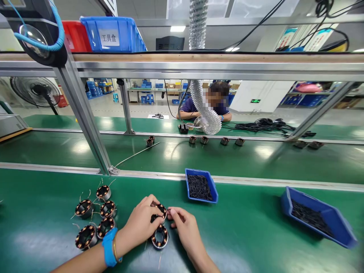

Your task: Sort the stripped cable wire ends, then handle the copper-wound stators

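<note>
My left hand (142, 222) is curled around a small copper-wound motor stator (160, 210), held just above the green bench mat. My right hand (183, 225) meets it from the right, fingertips pinched at the stator's edge, on what looks like a thin wire. Another stator (160, 237) lies flat on the mat right below both hands. A cluster of several more stators (96, 218) with loose wire leads sits to the left of my left wrist, which wears a blue band.
A small blue tray (201, 185) of black pieces stands beyond my hands, a larger blue bin (318, 216) to the right. Stators ride the green conveyor (199, 155) behind. A person sits across the line by a flexible silver duct (203, 106). An aluminium frame post (85, 121) rises at left.
</note>
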The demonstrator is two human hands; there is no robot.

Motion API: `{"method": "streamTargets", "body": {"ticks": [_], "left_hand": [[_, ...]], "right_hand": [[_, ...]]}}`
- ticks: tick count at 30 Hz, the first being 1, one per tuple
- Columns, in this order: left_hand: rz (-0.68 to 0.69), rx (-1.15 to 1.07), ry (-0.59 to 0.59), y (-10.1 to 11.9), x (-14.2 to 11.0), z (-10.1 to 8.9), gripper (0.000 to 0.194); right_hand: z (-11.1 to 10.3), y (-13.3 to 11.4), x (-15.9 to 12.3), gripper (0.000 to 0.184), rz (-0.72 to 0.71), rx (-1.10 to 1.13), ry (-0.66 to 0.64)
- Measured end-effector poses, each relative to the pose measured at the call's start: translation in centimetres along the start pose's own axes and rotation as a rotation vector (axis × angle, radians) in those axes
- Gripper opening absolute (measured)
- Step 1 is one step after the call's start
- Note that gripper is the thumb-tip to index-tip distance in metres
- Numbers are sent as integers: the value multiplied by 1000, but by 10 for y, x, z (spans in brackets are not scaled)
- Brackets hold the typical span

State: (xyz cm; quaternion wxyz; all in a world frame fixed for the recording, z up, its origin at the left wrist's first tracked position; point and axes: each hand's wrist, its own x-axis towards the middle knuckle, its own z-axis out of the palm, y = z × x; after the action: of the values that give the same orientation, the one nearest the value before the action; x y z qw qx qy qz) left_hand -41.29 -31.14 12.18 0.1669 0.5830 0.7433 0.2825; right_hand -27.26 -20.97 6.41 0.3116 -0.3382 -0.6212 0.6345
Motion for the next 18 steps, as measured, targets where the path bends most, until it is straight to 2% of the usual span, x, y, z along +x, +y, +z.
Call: {"method": "streamTargets", "body": {"ticks": [2, 5, 8, 10, 12, 15, 18], "left_hand": [[3, -8, 3, 0, 0, 1, 14], [7, -8, 8, 0, 1, 1, 15], [17, -6, -11, 1, -2, -7, 17], [47, 5, -71, 5, -6, -15, 16], [71, 72, -142, 10, -11, -21, 17], [-3, 254, -195, 16, -15, -16, 30], [-56, 324, -185, 17, -14, -7, 22]], "right_hand": [[0, 0, -7, 46, -45, -31, -13], [-2, 3, -18, 30, -267, -176, -48], [-8, 6, -22, 35, -497, -397, -111], [-14, 6, -19, 40, -501, -464, -109], [-20, 4, -15, 37, -438, -447, -16], [-31, -3, -12, 29, -368, -392, 113], [-47, -10, -11, 28, -402, -460, 52]]}}
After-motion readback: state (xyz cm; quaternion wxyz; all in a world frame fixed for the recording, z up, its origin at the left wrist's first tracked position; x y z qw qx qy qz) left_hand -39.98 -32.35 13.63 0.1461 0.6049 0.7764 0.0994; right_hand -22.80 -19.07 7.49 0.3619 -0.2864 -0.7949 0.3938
